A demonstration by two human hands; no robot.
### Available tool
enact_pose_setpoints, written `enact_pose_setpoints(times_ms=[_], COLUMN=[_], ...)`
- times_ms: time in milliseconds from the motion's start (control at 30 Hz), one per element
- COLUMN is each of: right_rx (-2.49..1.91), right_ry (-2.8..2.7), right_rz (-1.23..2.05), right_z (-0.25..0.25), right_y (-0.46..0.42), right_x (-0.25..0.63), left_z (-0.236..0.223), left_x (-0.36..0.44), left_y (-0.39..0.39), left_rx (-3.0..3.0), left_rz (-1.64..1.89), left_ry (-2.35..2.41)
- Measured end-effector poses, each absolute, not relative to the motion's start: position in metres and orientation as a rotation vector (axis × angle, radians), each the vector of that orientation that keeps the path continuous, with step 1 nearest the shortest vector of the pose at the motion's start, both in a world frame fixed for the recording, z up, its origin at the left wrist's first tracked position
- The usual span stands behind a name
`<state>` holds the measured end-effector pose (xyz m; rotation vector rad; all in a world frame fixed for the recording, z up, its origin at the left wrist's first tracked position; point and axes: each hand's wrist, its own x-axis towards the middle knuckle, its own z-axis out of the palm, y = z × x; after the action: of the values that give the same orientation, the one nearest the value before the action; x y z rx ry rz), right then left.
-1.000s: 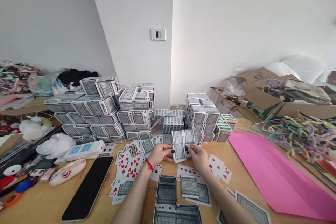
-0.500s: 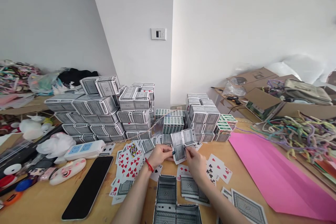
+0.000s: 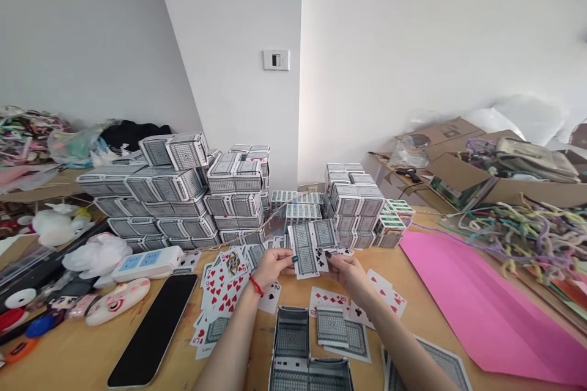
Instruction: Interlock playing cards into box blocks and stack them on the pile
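1. Here's the left hand (image 3: 277,261), thumb and fingers closed narrowly on the left edge of the card panel (image 3: 304,250), a joined piece of patterned playing cards.

2. Over on the other side, the right hand (image 3: 349,271) pinches at the panel's lower right, where a club face (image 3: 321,259) shows. Whether that face is a flap of the panel or a separate card is hard to tell from here.

3. The panel is up in front of the green-patterned blocks (image 3: 303,212), beyond the open card box (image 3: 291,336) that sits between the forearms.

4. Danger spot: the seams! Uneven pulling by the two hands could pop a join or crease a card, and a light pinch at the edges could let the panel twist.

5. Down below, the right forearm passes close over the small card stack (image 3: 331,325); a low sweep could scatter it, or knock the box askew.

6. Off to the left, loose heart cards (image 3: 225,293) overlap beside the left wrist, near the phone (image 3: 153,330). A dragging sleeve-less arm could shift those cards too.
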<state>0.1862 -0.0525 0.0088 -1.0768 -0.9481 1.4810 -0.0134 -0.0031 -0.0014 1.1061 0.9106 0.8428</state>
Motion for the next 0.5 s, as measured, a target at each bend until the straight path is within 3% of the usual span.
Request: enact_pose_setpoints(times_ms=[133,500], right_rx=[-0.947,-0.999], right_ry=[-0.842,-1.010], right_rz=[1.640,1.707], right_z=[0.0029,-0.0009], right_y=[-0.0512,-0.0553], right_x=[0.1841,0.1804], left_z=[-0.0017,-0.0010], left_x=[-0.0140,-0.0112], left_y=[-0.0032,-0.0056], left_rx=[1.069,1.076], left_rz=[0.841,0.803], left_ry=[0.886,0.788])
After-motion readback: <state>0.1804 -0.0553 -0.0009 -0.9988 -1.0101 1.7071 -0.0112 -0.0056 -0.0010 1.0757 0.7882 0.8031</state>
